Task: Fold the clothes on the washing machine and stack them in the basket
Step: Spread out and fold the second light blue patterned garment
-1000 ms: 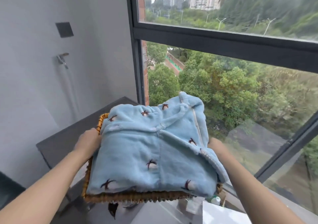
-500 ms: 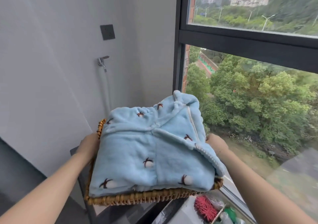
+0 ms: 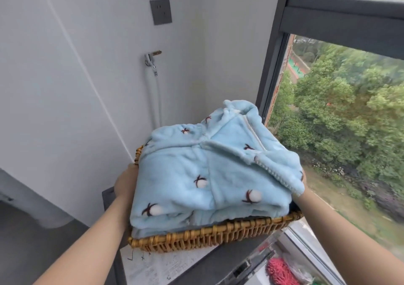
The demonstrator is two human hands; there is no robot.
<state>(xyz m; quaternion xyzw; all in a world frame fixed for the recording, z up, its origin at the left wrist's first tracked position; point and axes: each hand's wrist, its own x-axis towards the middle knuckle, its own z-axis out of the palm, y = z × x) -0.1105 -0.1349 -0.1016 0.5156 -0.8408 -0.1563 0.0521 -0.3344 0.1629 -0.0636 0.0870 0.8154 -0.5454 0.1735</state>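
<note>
Both hands, left [image 3: 126, 184] and right [image 3: 302, 191], grip the wicker basket [image 3: 209, 234] holding folded blue fleece clothes [image 3: 209, 175].

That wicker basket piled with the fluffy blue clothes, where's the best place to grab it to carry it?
By its two short sides, one hand each, as the left hand and right hand do now. The wicker basket is wide and shallow, and the folded blue garment bulges over its rim, so a level, two-sided grip probably keeps the stack steady.

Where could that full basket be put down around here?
The basket itself is packed with the folded blue garment. The left hand and right hand grip its sides. A bare patch shows below its front rim, a pale printed surface. By the window, the red fluffy item crowds the corner.
</note>
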